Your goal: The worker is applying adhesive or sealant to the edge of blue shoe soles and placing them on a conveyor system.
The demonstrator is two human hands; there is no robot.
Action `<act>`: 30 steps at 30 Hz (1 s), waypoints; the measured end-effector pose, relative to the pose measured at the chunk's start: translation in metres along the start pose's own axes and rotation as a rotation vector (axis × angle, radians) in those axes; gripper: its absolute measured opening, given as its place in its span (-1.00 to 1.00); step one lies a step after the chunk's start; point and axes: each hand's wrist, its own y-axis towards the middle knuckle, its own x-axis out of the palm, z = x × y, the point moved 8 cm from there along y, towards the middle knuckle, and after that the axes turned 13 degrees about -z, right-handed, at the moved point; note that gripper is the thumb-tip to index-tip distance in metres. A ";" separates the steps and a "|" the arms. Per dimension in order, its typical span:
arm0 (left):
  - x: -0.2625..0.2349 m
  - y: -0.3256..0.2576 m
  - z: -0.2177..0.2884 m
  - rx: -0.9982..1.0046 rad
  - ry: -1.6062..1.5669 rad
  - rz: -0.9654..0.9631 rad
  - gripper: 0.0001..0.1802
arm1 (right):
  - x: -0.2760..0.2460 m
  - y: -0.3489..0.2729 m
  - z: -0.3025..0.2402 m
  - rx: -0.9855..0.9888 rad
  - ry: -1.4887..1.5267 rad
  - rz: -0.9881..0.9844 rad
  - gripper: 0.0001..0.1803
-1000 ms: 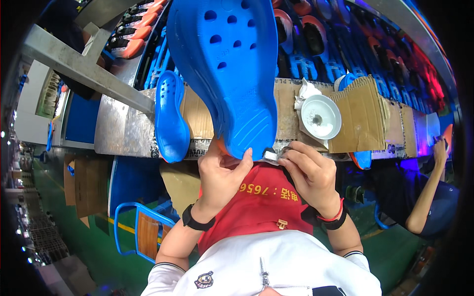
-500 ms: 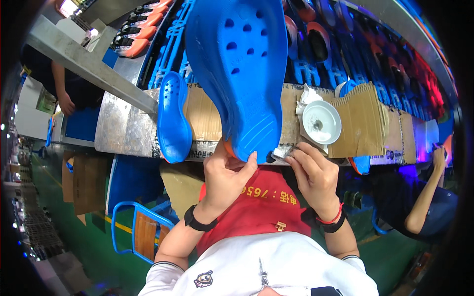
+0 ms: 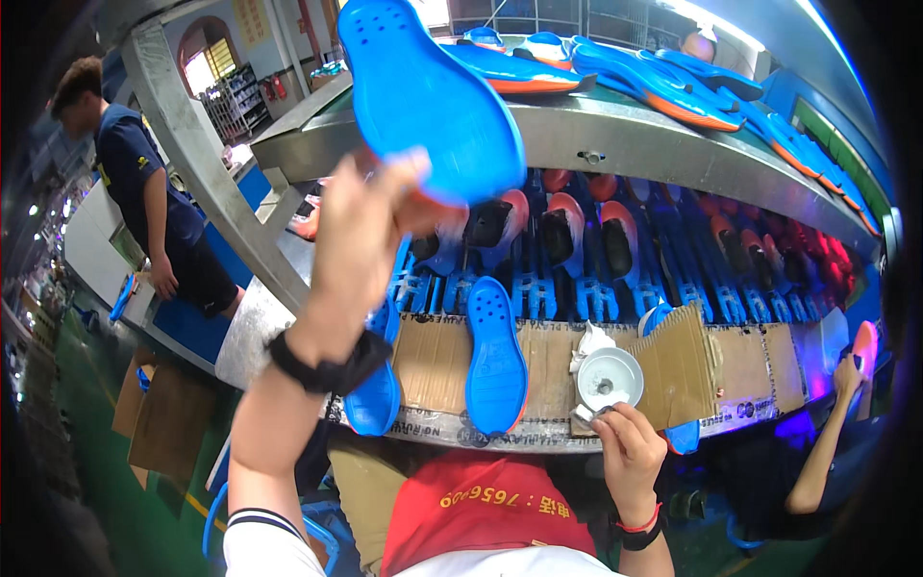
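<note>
My left hand [image 3: 358, 216], smeared by motion, is raised in front of the upper shelf, closed on the lower end of a blue shoe sole [image 3: 433, 106] with an orange underside. The sole stands tilted, its holed end upward. My right hand [image 3: 630, 452] is low at the bench edge, fingers pinched on a small whitish wad [image 3: 585, 413] whose kind I cannot make out. Just above it sits a white bowl [image 3: 625, 363] with a dark spot inside. Another blue sole [image 3: 497, 370] lies on the bench, and a second blue sole [image 3: 373, 399] is partly hidden by my left forearm.
Blue and orange soles [image 3: 663, 91] lie along the metal upper shelf [image 3: 615, 159]. Beneath it stand rows of shoes [image 3: 561, 236] on blue racks. Cardboard [image 3: 678, 370] lies beside the bowl. One person [image 3: 144, 183] stands at left; another person's arm [image 3: 825, 442] shows at right.
My left hand has gone up and left, from the bench edge to the shelf, with a sole in it. The view has tilted upward, showing the shelf. My right hand still pinches the whitish wad.
</note>
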 end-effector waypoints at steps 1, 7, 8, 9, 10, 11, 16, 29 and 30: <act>-0.015 0.026 0.001 0.026 -0.099 0.011 -0.62 | 0.001 -0.001 0.001 0.002 0.016 -0.004 -0.84; -0.052 0.072 -0.003 -0.068 -0.317 -0.139 -0.70 | 0.004 0.000 -0.006 -0.021 0.020 -0.019 -0.84; -0.051 0.055 -0.012 -0.069 -0.155 -0.124 -0.68 | 0.006 0.002 -0.002 -0.008 0.019 -0.028 -0.84; -0.042 0.032 -0.029 -0.158 -0.082 -0.191 -0.68 | 0.007 0.000 0.003 0.007 0.006 -0.023 -0.84; -0.034 0.007 -0.045 -0.249 -0.012 -0.259 -0.68 | 0.006 -0.003 0.007 0.023 -0.007 -0.022 -0.84; -0.032 -0.023 -0.060 -0.326 0.119 -0.235 -0.71 | 0.008 -0.003 0.012 0.048 0.005 -0.044 -0.84; -0.058 -0.175 -0.174 -0.667 0.465 -0.177 -0.61 | 0.015 -0.001 0.019 0.075 0.015 -0.080 -0.85; 0.000 -0.217 -0.262 -0.894 -0.277 0.111 -0.57 | 0.019 0.025 0.045 0.053 -0.239 -0.142 -0.91; -0.002 -0.215 -0.266 -0.820 -0.505 0.012 -0.58 | 0.020 0.027 0.045 0.021 -0.281 -0.162 -0.91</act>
